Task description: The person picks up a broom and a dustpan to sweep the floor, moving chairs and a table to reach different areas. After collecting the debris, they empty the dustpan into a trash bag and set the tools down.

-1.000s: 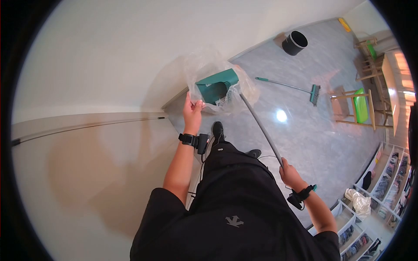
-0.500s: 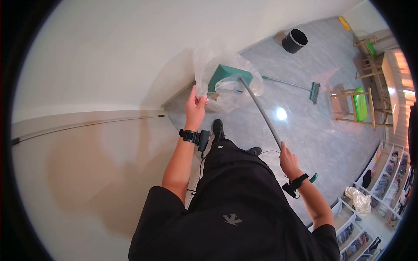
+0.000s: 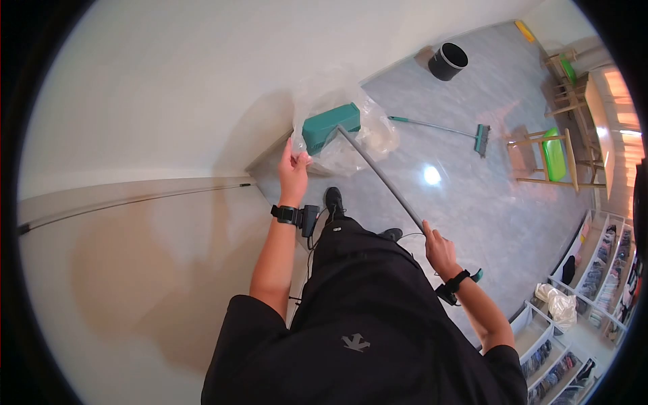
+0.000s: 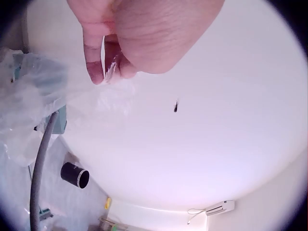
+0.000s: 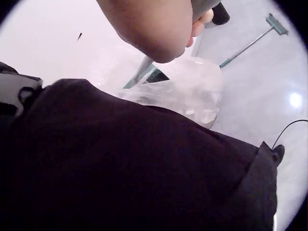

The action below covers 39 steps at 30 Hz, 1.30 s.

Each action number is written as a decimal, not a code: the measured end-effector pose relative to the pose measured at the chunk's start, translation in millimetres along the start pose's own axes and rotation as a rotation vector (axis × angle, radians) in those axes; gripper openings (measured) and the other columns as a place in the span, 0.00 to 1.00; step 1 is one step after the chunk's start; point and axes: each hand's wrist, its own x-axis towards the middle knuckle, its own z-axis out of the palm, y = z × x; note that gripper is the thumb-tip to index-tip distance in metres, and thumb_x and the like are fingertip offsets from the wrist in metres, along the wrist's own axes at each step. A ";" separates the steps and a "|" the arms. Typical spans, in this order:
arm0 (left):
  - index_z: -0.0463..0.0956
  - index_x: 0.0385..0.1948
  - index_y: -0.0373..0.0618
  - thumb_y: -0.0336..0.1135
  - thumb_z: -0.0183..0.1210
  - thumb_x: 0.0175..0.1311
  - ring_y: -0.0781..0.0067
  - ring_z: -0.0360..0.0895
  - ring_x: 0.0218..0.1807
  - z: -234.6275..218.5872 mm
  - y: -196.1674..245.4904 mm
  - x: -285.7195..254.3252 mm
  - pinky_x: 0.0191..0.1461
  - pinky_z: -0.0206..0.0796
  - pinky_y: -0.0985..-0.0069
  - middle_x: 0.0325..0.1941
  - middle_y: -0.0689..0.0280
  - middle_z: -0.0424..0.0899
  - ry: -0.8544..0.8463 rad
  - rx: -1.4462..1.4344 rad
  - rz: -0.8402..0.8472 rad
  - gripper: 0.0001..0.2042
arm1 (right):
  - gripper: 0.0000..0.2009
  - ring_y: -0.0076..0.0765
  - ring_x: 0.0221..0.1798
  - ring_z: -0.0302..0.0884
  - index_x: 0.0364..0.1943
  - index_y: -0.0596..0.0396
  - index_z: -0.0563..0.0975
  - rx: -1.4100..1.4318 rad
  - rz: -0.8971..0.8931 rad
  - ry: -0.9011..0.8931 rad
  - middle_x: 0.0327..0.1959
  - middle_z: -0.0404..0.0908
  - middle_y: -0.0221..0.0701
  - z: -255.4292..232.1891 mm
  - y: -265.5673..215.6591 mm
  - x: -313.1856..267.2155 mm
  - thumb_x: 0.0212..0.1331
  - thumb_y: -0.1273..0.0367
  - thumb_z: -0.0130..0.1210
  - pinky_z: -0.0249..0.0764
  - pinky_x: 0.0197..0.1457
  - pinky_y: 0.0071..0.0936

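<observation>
My left hand [image 3: 293,177] pinches the edge of a clear plastic bag [image 3: 368,145] between thumb and fingers, beside the white wall. In the left wrist view a fold of the film shows between the fingertips. A green dustpan [image 3: 331,127] is tipped over inside the bag's mouth, its back turned up. Its long grey handle [image 3: 381,175] runs down to my right hand [image 3: 440,251], which grips it near the end, in front of my thigh. Some of the dustpan is hidden behind the film in the left wrist view.
A broom [image 3: 439,128] with a green head lies on the grey floor. Behind it, a black bin [image 3: 448,62] stands near the wall. Wooden chairs with green seats [image 3: 553,154] and a table are at the right; white shelves [image 3: 540,324] hold packed items at lower right.
The dustpan has tipped from its hollow side showing to its back showing, while its handle end rose slightly with the right hand. The left hand keeps holding the bag.
</observation>
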 end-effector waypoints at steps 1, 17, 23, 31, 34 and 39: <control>0.53 0.68 0.33 0.26 0.52 0.68 0.81 0.72 0.36 -0.8 -2.4 3.6 0.45 0.74 0.78 0.34 0.69 0.72 -0.002 -0.002 0.006 0.28 | 0.25 0.53 0.27 0.77 0.65 0.50 0.63 -0.014 0.006 -0.010 0.32 0.76 0.40 -2.3 1.1 1.6 0.61 0.73 0.46 0.72 0.27 0.46; 0.59 0.64 0.34 0.31 0.55 0.66 0.79 0.76 0.39 -3.0 -5.1 -5.4 0.45 0.74 0.79 0.37 0.68 0.74 0.162 0.208 -0.114 0.26 | 0.25 0.52 0.25 0.76 0.65 0.49 0.64 0.135 0.024 0.064 0.31 0.76 0.38 -11.7 13.6 -35.8 0.60 0.71 0.49 0.72 0.26 0.46; 0.53 0.66 0.30 0.31 0.58 0.62 0.69 0.77 0.41 -6.8 -29.0 -13.5 0.51 0.67 0.76 0.47 0.57 0.81 0.216 0.454 -0.073 0.32 | 0.24 0.57 0.35 0.78 0.62 0.54 0.67 0.496 0.007 0.179 0.38 0.80 0.46 -8.7 44.1 -76.6 0.59 0.70 0.52 0.74 0.38 0.47; 0.45 0.69 0.34 0.30 0.62 0.54 0.51 0.53 0.73 94.1 42.6 -70.5 0.75 0.44 0.64 0.71 0.47 0.55 0.309 0.852 -0.092 0.42 | 0.20 0.37 0.25 0.75 0.59 0.58 0.67 1.053 0.230 -0.175 0.29 0.77 0.36 -58.9 114.6 -135.1 0.65 0.66 0.51 0.72 0.31 0.33; 0.48 0.69 0.35 0.34 0.62 0.58 0.56 0.61 0.69 148.6 34.6 -84.9 0.71 0.52 0.65 0.70 0.48 0.59 -0.150 0.652 -0.164 0.39 | 0.16 0.12 0.20 0.56 0.58 0.53 0.65 1.766 0.377 -0.534 0.24 0.60 0.19 -81.9 135.4 -116.6 0.70 0.65 0.45 0.56 0.19 0.14; 0.50 0.70 0.43 0.45 0.58 0.65 0.66 0.66 0.64 322.8 132.7 -172.7 0.65 0.61 0.68 0.63 0.55 0.69 -1.005 0.336 -0.491 0.36 | 0.12 0.16 0.22 0.62 0.49 0.58 0.68 2.235 0.350 -0.442 0.25 0.65 0.21 -102.0 149.1 -30.1 0.71 0.65 0.44 0.65 0.22 0.17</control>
